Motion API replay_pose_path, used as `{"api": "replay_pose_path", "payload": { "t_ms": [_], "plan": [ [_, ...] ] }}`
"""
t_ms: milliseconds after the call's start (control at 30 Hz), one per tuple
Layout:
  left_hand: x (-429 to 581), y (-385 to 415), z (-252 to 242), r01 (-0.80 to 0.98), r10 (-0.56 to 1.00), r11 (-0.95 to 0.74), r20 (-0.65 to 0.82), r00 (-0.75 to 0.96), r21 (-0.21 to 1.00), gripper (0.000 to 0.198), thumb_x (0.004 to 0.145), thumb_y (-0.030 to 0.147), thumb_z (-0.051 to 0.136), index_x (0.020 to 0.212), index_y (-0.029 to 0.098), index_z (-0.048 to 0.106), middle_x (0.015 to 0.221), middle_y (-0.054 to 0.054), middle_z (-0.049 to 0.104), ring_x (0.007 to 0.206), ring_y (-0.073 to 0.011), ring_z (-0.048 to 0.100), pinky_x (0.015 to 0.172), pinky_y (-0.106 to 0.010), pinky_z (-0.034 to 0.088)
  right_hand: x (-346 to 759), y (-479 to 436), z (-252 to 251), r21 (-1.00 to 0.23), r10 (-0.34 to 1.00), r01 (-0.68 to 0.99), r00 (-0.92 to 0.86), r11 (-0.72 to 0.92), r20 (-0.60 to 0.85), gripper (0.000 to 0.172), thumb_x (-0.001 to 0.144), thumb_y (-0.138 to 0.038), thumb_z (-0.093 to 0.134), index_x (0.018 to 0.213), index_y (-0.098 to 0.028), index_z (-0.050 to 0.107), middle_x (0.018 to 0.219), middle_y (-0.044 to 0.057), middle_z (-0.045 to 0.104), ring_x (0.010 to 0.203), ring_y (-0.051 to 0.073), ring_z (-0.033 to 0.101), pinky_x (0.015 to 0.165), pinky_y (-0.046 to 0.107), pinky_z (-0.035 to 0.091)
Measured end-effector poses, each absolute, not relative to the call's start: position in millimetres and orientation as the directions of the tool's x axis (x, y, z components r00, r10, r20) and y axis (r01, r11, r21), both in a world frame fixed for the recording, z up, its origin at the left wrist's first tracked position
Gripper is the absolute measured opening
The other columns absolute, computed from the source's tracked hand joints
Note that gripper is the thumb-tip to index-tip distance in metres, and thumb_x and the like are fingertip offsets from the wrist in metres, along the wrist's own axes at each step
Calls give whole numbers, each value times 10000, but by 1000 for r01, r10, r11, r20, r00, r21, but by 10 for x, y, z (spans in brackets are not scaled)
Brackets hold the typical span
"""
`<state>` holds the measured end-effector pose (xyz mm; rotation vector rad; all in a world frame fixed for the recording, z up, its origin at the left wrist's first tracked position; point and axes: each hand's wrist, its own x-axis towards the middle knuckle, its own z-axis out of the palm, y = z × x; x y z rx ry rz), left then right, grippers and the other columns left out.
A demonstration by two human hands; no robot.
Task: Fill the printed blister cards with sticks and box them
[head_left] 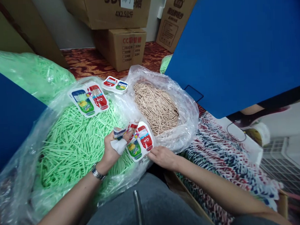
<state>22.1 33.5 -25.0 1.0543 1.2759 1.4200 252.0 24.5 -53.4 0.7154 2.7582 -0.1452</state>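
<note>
My left hand, with a watch on the wrist, is closed around some folded printed packets above the green sticks. Just right of it lies a white-edged double packet with a green Sprite panel and a red Cola panel. My right hand pinches the lower right edge of that packet. Thin pale green sticks fill a large clear plastic bag. Brown sticks fill a second clear bag. Two more double packets, one over the green sticks and another behind, lie flat.
Cardboard boxes stand at the back on a red-brown patterned floor. Blue panels flank both sides. Many packets are piled in a carton at right. Another bag of green sticks is back left.
</note>
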Motion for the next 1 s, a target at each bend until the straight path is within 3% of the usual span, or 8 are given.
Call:
{"api": "replay_pose_path", "payload": {
  "t_ms": [200,367,600,667,733,833,900,1000],
  "plan": [
    [201,322,-157,-57,970,-56,41,-239,997,130,697,241,743,690,133,670,708,-8,668,633,-143,598,604,-252,476,2424,308,-501,-55,410,455,-844,889,-347,146,927,-127,397,938,-140,542,882,81,593,778,176,578,652,289,436],
    [194,298,-226,-61,975,-43,29,-222,997,140,705,262,741,734,138,683,729,-14,678,651,-148,612,607,-260,485,2410,254,-549,-60,488,549,-784,834,-384,142,896,-93,420,951,-134,544,909,97,599,800,184,579,641,276,429],
    [37,355,79,3,946,-132,127,-299,991,129,716,240,742,803,146,725,746,-17,710,661,-163,638,642,-299,533,2371,569,-2,-482,409,475,-880,736,-241,51,831,-128,483,831,-171,510,798,14,567,703,120,504,656,220,404],
    [-35,356,318,105,903,-232,254,-346,967,90,726,218,741,794,161,728,745,4,704,677,-148,633,684,-295,533,2117,675,176,-510,417,452,-889,732,-189,72,810,-108,487,809,-176,510,753,-4,547,671,113,479,650,224,398],
    [-90,336,555,212,813,-344,403,-420,915,76,727,186,744,797,165,726,817,9,709,724,-142,637,750,-297,527,1833,749,288,-505,508,477,-857,720,-85,107,834,-128,479,925,-159,527,849,31,566,768,134,507,725,258,421],
    [-123,279,753,286,719,-392,485,-498,874,116,724,146,749,834,168,716,857,16,699,804,-151,637,810,-292,516,1632,780,290,-551,553,421,-828,720,90,472,846,-211,535,1285,-156,372,1216,125,473,1014,171,502,849,305,436],
    [-102,240,719,227,741,-381,442,-505,896,140,716,159,755,851,168,718,844,5,698,813,-175,648,811,-310,532,1743,739,179,-535,592,460,-800,708,95,467,870,-231,521,1309,-185,368,1219,118,472,1003,170,519,840,313,450],
    [13,197,453,9,882,-252,233,-410,968,181,711,234,750,878,164,733,847,-38,729,760,-225,680,743,-371,576,2143,599,-101,-423,650,599,-760,680,-31,261,888,-264,523,1134,-181,526,967,63,577,835,159,560,737,287,468]
  ]
}}
